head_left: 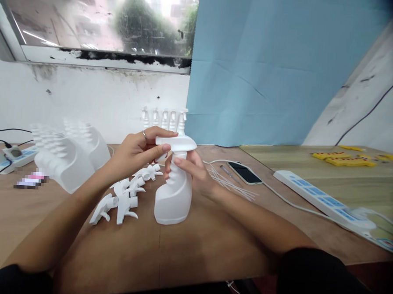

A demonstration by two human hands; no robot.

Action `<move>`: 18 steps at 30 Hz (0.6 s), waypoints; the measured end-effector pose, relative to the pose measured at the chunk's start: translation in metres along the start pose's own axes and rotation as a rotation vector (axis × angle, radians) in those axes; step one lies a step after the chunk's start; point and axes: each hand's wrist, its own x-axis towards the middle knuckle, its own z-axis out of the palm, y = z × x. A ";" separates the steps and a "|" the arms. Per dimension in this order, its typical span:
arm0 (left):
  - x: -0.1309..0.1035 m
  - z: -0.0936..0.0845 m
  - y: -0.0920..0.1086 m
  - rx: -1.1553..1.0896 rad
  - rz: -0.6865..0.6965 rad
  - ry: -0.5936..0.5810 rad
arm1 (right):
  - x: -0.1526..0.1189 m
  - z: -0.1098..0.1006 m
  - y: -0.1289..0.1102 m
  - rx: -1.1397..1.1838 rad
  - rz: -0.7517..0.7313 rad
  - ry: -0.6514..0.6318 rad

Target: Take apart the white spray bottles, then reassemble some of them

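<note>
A white spray bottle (173, 203) stands upright on the brown table in front of me, with a white trigger sprayer head (183, 143) at the top of its neck. My left hand (147, 146), a ring on one finger, is closed on the sprayer head from the left, fingers above and thumb at its side. The fingers of my right hand (193, 169) wrap the bottle's neck just below the head. Whether the head is fully seated cannot be told. Several loose trigger sprayer heads (127, 202) lie left of the bottle.
Several white bottles (73, 167) without sprayer heads are grouped at left. Behind my hands, bottles with sprayers (165, 116) stand in a row. Rightward lie thin white strips (229, 184), a phone (244, 172), a power strip (322, 199) with its cable and yellow pieces (347, 160).
</note>
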 end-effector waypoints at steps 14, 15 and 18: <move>0.000 -0.004 0.003 0.029 0.006 -0.019 | -0.001 -0.003 0.006 0.011 -0.041 0.000; 0.000 -0.005 0.005 0.056 0.006 -0.016 | -0.001 -0.004 0.006 0.025 -0.034 -0.008; -0.003 -0.009 0.013 0.196 -0.004 -0.023 | -0.002 -0.004 0.006 0.023 -0.018 -0.011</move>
